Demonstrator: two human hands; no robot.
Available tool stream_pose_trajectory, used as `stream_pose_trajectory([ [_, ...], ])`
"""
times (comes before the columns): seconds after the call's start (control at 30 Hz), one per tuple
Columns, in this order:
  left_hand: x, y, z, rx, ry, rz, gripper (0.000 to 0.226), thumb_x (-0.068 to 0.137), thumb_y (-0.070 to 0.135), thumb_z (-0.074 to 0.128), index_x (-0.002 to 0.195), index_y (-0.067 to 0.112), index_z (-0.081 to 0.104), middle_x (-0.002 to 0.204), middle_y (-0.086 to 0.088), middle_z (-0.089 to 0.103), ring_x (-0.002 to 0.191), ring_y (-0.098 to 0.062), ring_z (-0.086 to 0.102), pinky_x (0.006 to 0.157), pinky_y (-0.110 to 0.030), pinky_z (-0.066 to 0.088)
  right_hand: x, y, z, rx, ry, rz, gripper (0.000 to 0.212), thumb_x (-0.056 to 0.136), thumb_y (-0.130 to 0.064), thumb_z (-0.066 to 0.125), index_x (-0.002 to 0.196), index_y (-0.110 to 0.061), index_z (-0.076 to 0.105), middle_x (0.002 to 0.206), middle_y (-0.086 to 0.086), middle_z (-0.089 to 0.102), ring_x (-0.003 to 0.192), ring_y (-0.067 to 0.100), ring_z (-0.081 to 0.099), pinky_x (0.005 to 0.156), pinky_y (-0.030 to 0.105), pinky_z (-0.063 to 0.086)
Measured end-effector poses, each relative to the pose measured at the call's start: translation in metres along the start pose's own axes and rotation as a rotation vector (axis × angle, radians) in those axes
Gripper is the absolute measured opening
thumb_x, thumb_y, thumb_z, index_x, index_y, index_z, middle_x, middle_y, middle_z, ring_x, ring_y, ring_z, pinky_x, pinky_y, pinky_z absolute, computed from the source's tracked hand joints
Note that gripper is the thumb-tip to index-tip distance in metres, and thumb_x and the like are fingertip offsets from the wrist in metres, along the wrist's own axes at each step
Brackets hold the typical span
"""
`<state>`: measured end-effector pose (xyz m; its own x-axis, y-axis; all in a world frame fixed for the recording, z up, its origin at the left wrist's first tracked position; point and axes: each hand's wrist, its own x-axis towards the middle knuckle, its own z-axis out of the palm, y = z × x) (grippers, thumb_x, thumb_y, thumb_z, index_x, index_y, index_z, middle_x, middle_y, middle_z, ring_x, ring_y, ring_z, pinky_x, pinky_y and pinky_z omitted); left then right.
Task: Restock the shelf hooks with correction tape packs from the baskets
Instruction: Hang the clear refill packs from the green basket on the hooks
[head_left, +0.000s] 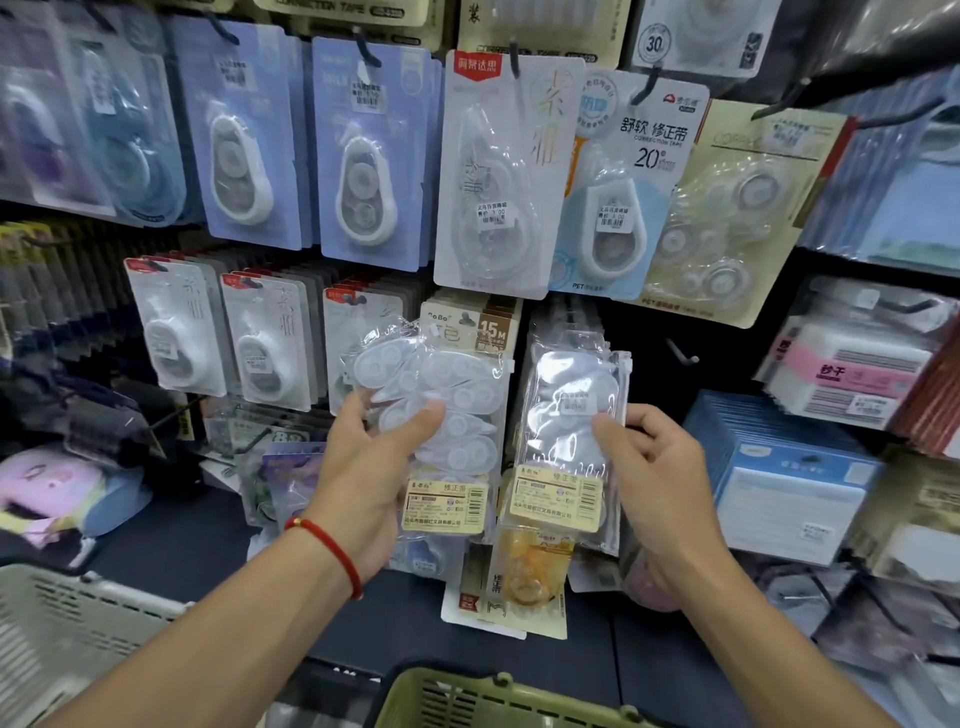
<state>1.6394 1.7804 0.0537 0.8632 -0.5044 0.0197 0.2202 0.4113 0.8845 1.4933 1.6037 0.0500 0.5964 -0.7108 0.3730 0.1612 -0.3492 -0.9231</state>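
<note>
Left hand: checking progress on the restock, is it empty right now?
No, the left hand grips a clear multi-pack of correction tapes.

Single view only: your head-worn wide-angle camera, facing forward and slightly down at the dark pegboard shelf wall (649, 332), close range. Edges bow from lens distortion. Your forearms enter from the lower corners; green slotted plastic basket (467, 696) sits at bottom centre.

The person is wearing no sleeves, both forearms showing bare up from the frame's 6 o'clock edge. The left wrist is carrying a thin red cord bracelet (332, 552) (one small gold-coloured bead at its 10 o'clock end). The right wrist is wearing nothing.
</note>
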Motion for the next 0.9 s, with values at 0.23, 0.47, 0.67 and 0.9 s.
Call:
stream_pose_trajectory([
  [0.23,0.004,-0.001,-0.002,-0.031,0.019,-0.011,0.043,0.092,0.003,0.071,0.130,0.022,0.062,0.112,-0.008,0.080,0.094,-0.030,0.079,0.068,-0.041,0.066,-0.001,-0.002,0.003,0.001,0.010,0.007,0.016,0.101,-0.036,0.067,0.092,-0.025,0.072,0.074,0.007,0.076,0.059,0.028,0.067,0.054,0.041,0.056],
  [0.47,0.003,-0.001,-0.001,0.020,0.022,0.020,0.045,0.093,0.004,0.071,0.132,0.023,0.062,0.117,-0.005,0.078,0.108,-0.032,0.075,0.095,-0.051,0.059,0.008,0.005,0.001,-0.079,0.027,0.006,0.015,0.101,-0.038,0.066,0.097,-0.026,0.074,0.075,-0.008,0.077,0.062,-0.003,0.066,0.055,0.010,0.049],
  [0.67,0.002,-0.008,0.000,0.046,-0.016,0.047,0.051,0.089,0.005,0.077,0.134,0.024,0.060,0.119,-0.003,0.077,0.108,-0.028,0.075,0.086,-0.042,0.062,0.006,0.013,0.000,-0.609,0.032,-0.044,0.033,0.099,-0.041,0.065,0.129,-0.027,0.062,0.124,-0.014,0.062,0.118,0.010,0.057,0.099,0.035,0.049],
  [0.9,-0.006,-0.016,0.010,0.101,-0.084,0.073,0.066,0.070,0.016,0.088,0.130,0.021,0.059,0.117,-0.005,0.078,0.108,-0.028,0.076,0.094,-0.050,0.060,-0.009,0.008,0.020,-0.354,-0.338,-0.093,0.026,0.096,-0.052,0.066,0.095,-0.026,0.073,0.095,-0.009,0.075,0.090,0.009,0.070,0.081,0.038,0.058],
])
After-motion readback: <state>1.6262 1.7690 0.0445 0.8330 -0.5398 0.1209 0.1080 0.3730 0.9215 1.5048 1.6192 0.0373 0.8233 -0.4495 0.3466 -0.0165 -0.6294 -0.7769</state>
